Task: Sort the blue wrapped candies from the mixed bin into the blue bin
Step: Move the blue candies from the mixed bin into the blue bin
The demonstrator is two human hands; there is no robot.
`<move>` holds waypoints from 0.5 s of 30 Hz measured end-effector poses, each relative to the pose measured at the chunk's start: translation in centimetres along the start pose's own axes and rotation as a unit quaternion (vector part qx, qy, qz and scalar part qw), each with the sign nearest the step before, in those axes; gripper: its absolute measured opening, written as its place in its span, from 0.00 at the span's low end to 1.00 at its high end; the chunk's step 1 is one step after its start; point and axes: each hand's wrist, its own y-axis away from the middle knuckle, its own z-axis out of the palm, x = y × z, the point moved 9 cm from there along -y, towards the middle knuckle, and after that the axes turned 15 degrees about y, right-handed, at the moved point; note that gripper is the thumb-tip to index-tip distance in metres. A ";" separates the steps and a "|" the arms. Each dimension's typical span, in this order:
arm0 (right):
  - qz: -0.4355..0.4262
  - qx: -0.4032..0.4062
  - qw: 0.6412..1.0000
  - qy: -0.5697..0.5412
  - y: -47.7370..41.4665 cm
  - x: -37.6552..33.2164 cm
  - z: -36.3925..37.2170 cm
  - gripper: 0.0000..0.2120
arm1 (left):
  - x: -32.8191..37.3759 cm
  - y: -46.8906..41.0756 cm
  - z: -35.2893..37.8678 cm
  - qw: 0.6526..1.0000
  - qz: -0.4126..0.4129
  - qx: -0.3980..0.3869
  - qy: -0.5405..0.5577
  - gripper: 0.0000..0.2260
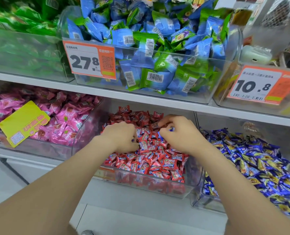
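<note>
Both my hands are down in the clear mixed bin (157,185) of red wrapped candies on the lower shelf. My left hand (122,135) lies on the pile with its fingers curled into the candies, and a speck of blue shows at its fingertips; what it holds is hidden. My right hand (180,131) has its fingers curled, and a blue wrapped candy (171,129) shows between them. The blue bin (196,200), full of dark blue and yellow wrapped candies, stands directly to the right of the mixed bin.
A bin of pink candies (39,146) with a yellow tag sits to the left. The shelf above (107,92) carries a bin of light blue and green packets (157,97) with a 27.8 price tag, a green-packet bin at left and a 10.8 tag at right.
</note>
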 end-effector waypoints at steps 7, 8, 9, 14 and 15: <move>-0.047 -0.069 0.989 -0.122 3.7 -1.4 0.0 0.09 | 1.8 3.5 -3.3 0.942 0.000 0.018 0.336 0.16; -0.046 -0.034 0.990 -0.132 4.5 -1.1 -1.1 0.09 | 2.7 4.1 -3.3 0.926 0.004 0.013 0.377 0.16; -0.037 0.003 0.990 -0.140 5.4 -0.5 -2.4 0.09 | 3.8 4.6 -3.1 0.911 0.007 0.006 0.412 0.15; 0.094 0.117 0.986 -0.079 9.3 8.8 -7.1 0.13 | 10.4 6.8 -1.3 0.879 0.032 -0.057 0.473 0.11; 0.113 0.115 0.985 -0.056 9.7 11.0 -7.5 0.15 | 11.9 7.0 -0.9 0.874 0.043 -0.072 0.479 0.10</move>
